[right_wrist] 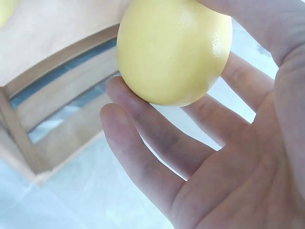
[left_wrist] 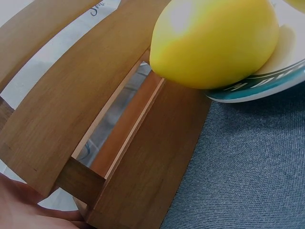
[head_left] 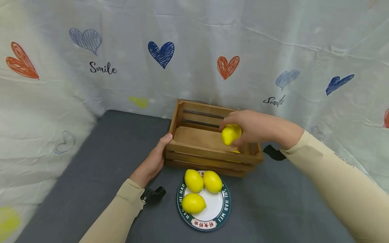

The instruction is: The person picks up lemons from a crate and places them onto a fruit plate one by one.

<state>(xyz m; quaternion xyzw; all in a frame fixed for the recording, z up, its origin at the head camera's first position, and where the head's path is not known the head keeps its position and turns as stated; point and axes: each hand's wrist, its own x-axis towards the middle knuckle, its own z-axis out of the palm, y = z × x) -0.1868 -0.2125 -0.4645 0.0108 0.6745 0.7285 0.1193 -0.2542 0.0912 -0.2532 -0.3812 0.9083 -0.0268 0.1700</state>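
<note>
My right hand [head_left: 250, 126] holds a yellow lemon [head_left: 231, 134] between thumb and fingers, over the right part of a slatted wooden crate [head_left: 206, 153]. In the right wrist view, the fingers [right_wrist: 167, 140] curl under the same lemon [right_wrist: 174, 52]. At the crate's left end, my left hand [head_left: 153, 162] grips its front corner, thumb on the wood; the crate hides some of its fingers. Another lemon [head_left: 236, 152] shows just behind the crate's front wall, mostly hidden. Three lemons [head_left: 193, 203] lie on a round plate [head_left: 214, 221] in front of the crate.
The plate has a white centre and a dark green lettered rim. Crate and plate stand on a dark grey cloth surface [head_left: 115, 141]. Behind them hangs a pale curtain [head_left: 194, 30] with hearts printed on it, close to the crate's back.
</note>
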